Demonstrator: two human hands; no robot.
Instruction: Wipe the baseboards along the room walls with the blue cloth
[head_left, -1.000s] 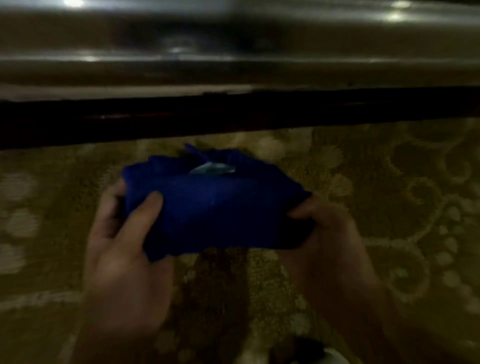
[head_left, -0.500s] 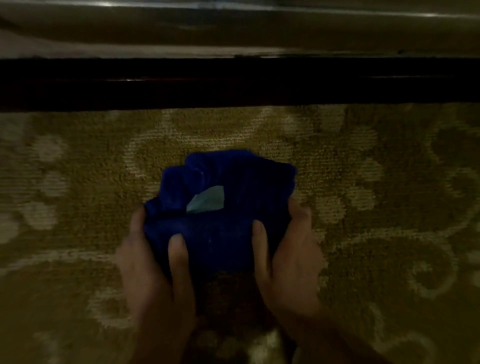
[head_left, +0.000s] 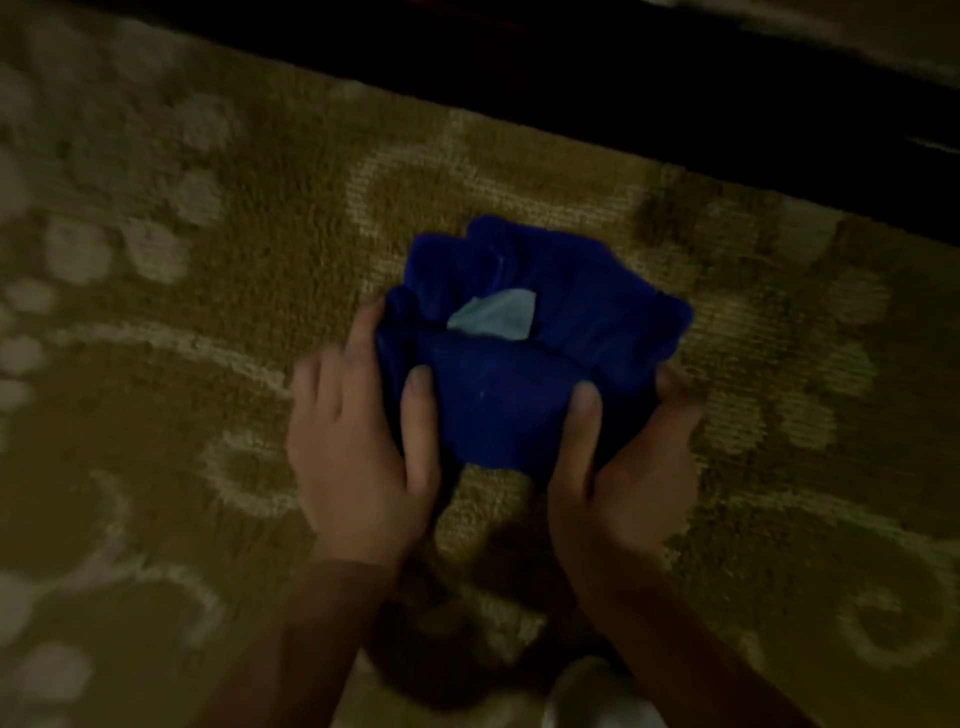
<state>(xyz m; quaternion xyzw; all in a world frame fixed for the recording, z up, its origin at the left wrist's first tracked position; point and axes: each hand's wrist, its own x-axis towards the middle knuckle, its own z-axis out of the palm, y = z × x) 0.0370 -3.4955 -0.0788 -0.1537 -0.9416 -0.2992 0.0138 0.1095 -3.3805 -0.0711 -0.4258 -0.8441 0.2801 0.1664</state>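
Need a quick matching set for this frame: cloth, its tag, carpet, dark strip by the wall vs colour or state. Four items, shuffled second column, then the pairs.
Things:
1. blue cloth
2. tag
3. carpet
4. dark baseboard strip

States:
A. olive with pale swirl pattern
B. light blue patch showing among the folds
C. bunched, gripped by the left hand and right hand
D. nearly black, running across the top right

Pairs: 1-C, 2-B, 3-A, 4-D

cloth (head_left: 524, 364) between 2 hands, over carpet (head_left: 208, 364), baseboard (head_left: 727, 104) behind
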